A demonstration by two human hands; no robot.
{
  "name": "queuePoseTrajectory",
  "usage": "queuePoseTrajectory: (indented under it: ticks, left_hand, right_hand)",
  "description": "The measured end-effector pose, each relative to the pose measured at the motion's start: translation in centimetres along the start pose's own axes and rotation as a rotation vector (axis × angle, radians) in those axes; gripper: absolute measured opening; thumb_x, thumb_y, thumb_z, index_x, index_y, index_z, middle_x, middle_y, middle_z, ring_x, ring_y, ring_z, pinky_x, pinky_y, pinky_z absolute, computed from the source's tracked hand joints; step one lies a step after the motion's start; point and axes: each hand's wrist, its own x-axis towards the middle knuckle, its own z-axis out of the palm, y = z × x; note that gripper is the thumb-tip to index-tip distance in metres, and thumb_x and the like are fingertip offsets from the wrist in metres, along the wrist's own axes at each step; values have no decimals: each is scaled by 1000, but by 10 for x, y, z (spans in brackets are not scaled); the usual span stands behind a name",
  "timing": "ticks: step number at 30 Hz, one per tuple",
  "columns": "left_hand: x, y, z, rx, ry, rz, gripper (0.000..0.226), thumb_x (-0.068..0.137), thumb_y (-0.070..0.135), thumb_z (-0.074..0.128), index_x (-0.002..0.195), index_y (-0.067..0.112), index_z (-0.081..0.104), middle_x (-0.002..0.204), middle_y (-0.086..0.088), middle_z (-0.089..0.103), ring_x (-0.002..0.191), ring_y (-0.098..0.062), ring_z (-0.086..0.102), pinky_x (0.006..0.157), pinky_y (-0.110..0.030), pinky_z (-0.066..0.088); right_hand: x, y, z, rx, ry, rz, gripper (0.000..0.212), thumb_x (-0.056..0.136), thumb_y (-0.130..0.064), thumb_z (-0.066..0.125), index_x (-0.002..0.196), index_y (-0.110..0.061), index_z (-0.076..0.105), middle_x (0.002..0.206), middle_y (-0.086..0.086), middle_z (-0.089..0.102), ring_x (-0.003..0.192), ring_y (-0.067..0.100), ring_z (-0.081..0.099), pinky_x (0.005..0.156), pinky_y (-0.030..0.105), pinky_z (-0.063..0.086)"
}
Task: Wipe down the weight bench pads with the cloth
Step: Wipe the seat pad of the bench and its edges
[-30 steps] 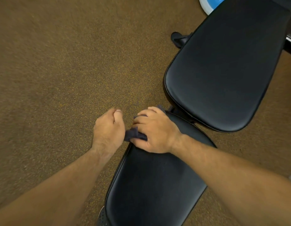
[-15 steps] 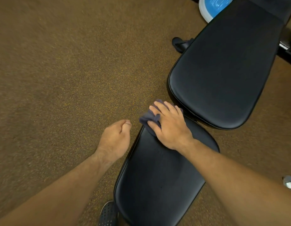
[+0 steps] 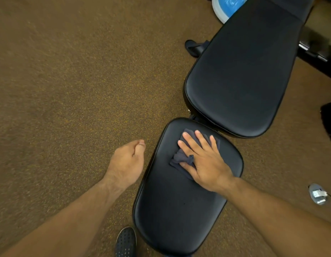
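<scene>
A black weight bench has two pads. The seat pad (image 3: 172, 210) lies near me and the long back pad (image 3: 240, 75) stretches away to the upper right. A dark grey cloth (image 3: 179, 158) lies crumpled on the far half of the seat pad. My right hand (image 3: 203, 162) presses flat on it with fingers spread, thumb tucked into a fold. My left hand (image 3: 126, 162) hovers over the floor just left of the seat pad, fingers curled shut, holding nothing.
Brown speckled carpet (image 3: 68, 89) covers the floor. A dark perforated shoe (image 3: 125, 242) shows at the bottom by the seat pad. A bench foot (image 3: 193, 47), a blue and white object (image 3: 224, 8), a small grey device (image 3: 318, 194) and dark equipment at right surround the bench.
My right hand slid the cloth from the seat pad's left far edge onto its upper middle and flattened out. My left hand stayed curled beside the pad.
</scene>
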Motion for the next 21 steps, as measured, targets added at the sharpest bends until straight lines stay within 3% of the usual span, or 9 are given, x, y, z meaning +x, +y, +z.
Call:
queuePoseTrajectory:
  ticks: [2,4,7,9,13,17,21]
  left_hand:
    - [-1,2,3,6,4,1,38,103,31,37,131,19,59,118,6,64,114,-14,55,92,-20,33]
    - [0,3,6,18,2,-1,37,102,29,37,130,18,60,126,4,62,115,-13,53,94,-19,32]
    - [1,1,11,28,-31,-24,29,102,31,37,103,26,66,103,6,63,100,-18,60,92,-30,45]
    - [2,-2,13,42,-46,-33,33,100,32,39,96,17,68,100,0,69,95,-24,63,90,-41,49]
    - [4,-2,10,35,45,-6,34,99,32,41,98,15,70,90,-6,71,89,-27,65,84,-40,51]
    - [10,2,0,-32,111,25,33,100,29,40,105,14,69,92,-2,71,88,-22,65,85,-42,52]
    - [15,2,0,-71,110,74,37,101,29,39,127,18,63,125,5,64,116,-10,56,105,-36,43]
  right_hand:
    - [23,-5,-11,-1,3,32,69,94,-61,12,155,-29,14,161,-14,-6,149,21,-10,118,52,-5]
    - [56,-11,-21,3,19,72,64,98,-58,20,155,-29,15,163,-11,0,149,21,-7,118,50,-4]
    - [94,-23,-28,12,113,132,51,100,-50,37,143,-24,43,150,-3,38,141,25,27,116,48,14]
    - [94,-26,-24,19,179,137,46,98,-48,42,134,-21,52,140,-2,48,134,26,36,114,46,20]
    - [43,-31,-4,2,165,17,61,95,-52,34,146,-20,43,157,-1,32,146,30,19,117,51,15]
    - [16,-33,9,-16,121,-68,59,96,-53,35,146,-23,43,157,-1,31,147,30,19,117,54,15]
    - [45,-27,-2,-33,99,-134,57,95,-54,36,140,-22,49,151,-1,39,145,32,21,115,55,11]
